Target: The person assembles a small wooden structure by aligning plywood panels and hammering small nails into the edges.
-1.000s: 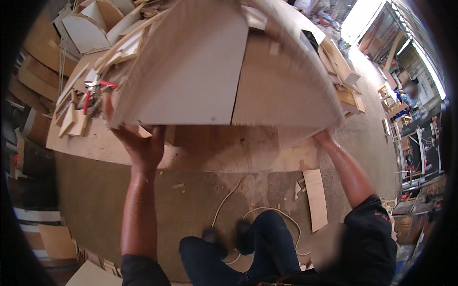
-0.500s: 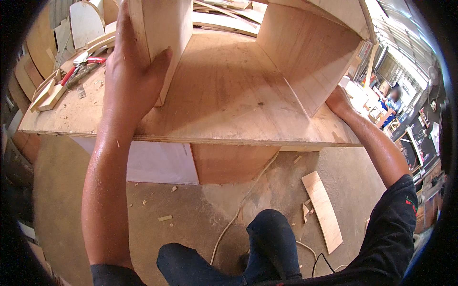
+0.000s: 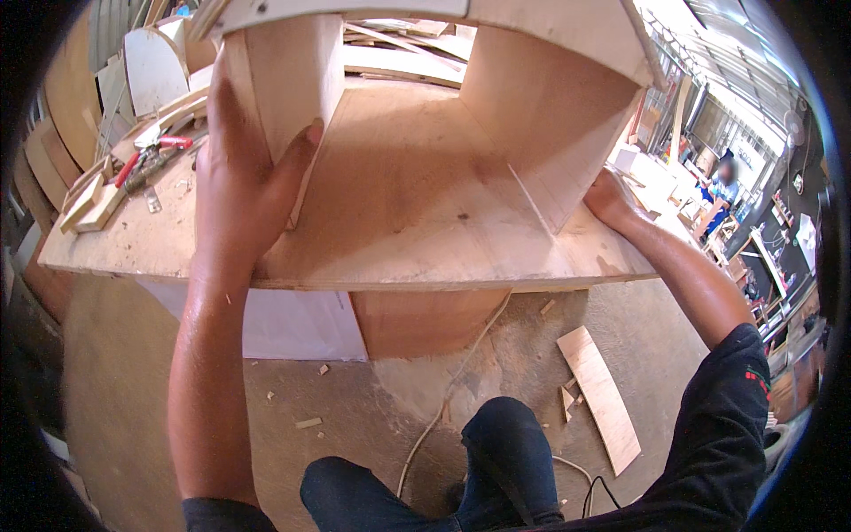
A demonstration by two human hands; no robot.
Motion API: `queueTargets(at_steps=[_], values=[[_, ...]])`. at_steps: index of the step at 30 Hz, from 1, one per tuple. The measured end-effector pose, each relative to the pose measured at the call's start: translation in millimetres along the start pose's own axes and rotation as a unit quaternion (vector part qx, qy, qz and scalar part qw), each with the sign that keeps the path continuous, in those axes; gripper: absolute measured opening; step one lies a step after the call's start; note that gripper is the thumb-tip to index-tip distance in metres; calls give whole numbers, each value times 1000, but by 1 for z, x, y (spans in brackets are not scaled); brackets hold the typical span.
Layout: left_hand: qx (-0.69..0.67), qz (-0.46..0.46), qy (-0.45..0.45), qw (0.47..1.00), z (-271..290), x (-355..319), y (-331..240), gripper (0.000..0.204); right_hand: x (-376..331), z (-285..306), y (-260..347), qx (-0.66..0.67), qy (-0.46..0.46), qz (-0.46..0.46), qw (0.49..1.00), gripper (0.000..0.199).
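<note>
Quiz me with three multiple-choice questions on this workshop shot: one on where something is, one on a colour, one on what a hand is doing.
1. Where do the pliers lie?
A. on the bench, left of the plywood box
B. on the floor
C. inside the box

2. What colour are the pliers' handles?
A. blue
B. red
C. green

3. What is the left hand doing?
A. hanging free
B. holding the pliers
C. gripping the box's left wall

Answers:
1. A: they rest on the bench beside the plywood box.
2. B: the handles show red against the wood.
3. C: the thumb lies inside the left wall and the rest of the hand wraps its outer side; the right hand presses on the right wall.
</note>
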State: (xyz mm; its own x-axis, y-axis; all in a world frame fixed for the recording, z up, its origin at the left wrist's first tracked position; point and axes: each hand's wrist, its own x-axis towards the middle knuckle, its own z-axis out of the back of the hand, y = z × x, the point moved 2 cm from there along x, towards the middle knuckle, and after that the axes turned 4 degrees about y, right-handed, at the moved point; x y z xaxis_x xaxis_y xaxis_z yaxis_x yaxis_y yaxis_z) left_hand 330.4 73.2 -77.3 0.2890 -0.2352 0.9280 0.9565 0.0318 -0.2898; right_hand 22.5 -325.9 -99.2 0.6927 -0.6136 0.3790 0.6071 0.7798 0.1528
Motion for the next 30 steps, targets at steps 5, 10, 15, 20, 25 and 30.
queueTargets(at_steps=[5,10,15,20,25,30], values=[[-180,112,13,977,6,-3,-6,91,-9,7,14,27,8,-14,1000,31],[-115,218,50,968,11,-17,4,94,-22,13,19,5,33,-18,999,34],[-13,86,-30,996,31,-21,-24,86,-22,18,38,6,10,-18,1000,35],[60,131,11,990,17,-36,-23,84,-14,34,24,123,113,10,986,41],[26,216,14,976,13,-41,4,69,-42,47,-1,169,160,75,970,43],[81,219,23,972,24,-26,9,68,-56,40,-28,200,138,181,953,42]])
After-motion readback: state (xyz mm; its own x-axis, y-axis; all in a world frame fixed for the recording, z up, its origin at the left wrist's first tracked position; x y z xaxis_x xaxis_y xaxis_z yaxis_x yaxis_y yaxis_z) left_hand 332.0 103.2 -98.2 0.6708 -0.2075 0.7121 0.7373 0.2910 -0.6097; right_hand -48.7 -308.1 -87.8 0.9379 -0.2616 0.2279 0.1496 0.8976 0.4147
